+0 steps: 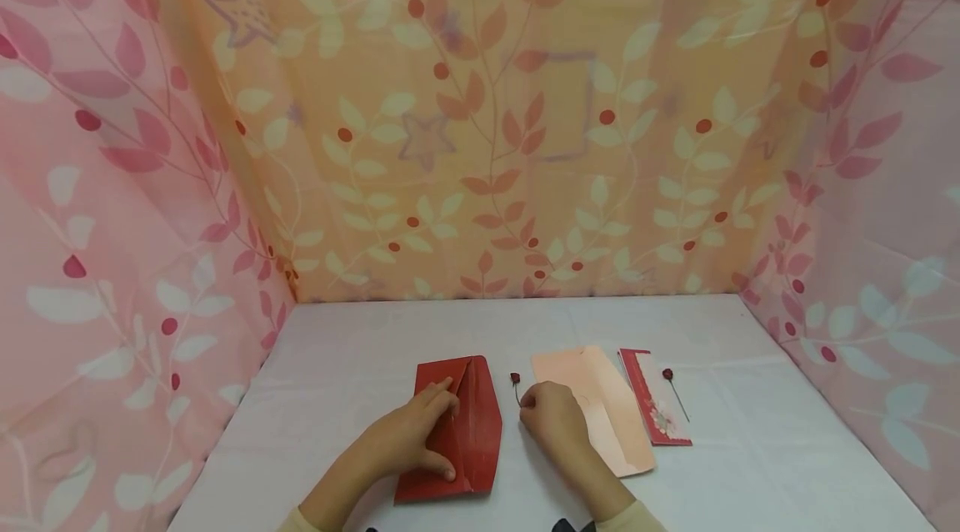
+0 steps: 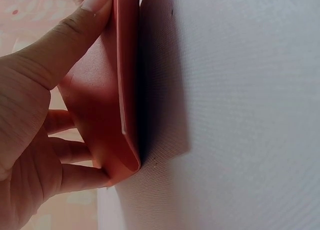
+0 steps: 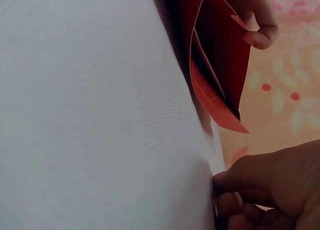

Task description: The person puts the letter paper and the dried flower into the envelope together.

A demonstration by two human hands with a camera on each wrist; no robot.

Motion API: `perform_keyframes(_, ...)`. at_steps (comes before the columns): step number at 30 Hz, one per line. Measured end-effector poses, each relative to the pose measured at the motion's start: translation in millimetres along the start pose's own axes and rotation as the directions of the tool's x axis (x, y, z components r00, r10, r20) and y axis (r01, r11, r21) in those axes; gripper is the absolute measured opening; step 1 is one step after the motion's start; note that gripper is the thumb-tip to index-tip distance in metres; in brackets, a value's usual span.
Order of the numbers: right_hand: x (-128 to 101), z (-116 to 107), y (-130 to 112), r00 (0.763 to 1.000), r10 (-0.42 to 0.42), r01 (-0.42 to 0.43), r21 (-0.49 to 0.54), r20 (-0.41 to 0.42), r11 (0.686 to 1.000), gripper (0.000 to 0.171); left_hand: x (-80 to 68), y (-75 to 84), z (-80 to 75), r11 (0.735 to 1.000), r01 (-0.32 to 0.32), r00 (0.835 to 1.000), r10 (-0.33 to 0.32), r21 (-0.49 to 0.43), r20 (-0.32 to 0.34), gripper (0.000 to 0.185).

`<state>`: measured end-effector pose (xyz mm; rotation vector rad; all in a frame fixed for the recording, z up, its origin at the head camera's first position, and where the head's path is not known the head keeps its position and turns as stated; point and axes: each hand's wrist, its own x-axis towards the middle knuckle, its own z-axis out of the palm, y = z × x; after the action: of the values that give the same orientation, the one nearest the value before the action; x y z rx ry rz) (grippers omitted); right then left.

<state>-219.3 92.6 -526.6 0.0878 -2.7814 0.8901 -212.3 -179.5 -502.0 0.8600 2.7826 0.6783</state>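
My left hand [image 1: 416,436] holds a red envelope [image 1: 480,432], its thumb at the near part and its fingers at the far part. The envelope's flap lies unfolded to the right, and its mouth gapes in the right wrist view. Beside it, my right hand [image 1: 555,419] pinches the thin stem of a small dark-red rose [image 1: 515,378] at the table surface. The rose head points away from me. In the right wrist view the curled fingers [image 3: 250,175] hide most of the stem.
Right of my right hand lies a peach envelope [image 1: 618,407], partly under the forearm. Farther right are a red-and-white card [image 1: 652,399] with a flower decoration and a second small rose [image 1: 668,374]. Patterned curtains [image 1: 487,140] surround the white table [image 1: 337,348].
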Motion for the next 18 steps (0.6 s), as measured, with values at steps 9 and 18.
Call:
perform_keyframes(9, 2.9, -3.4, 4.4, 0.998, 0.045, -0.052, 0.192, 0.041, 0.980, 0.015, -0.6, 2.5, -0.7, 1.000, 0.007, 1.000, -0.006, -0.010, 0.014, 0.075)
perform_keyframes(18, 10.8, -6.1, 3.1, 0.977, 0.129, -0.190, 0.432, 0.168, 0.882, 0.007, -0.4, 3.4, -1.7, 1.000, 0.005, 1.000, -0.005, 0.000, 0.007, 0.075)
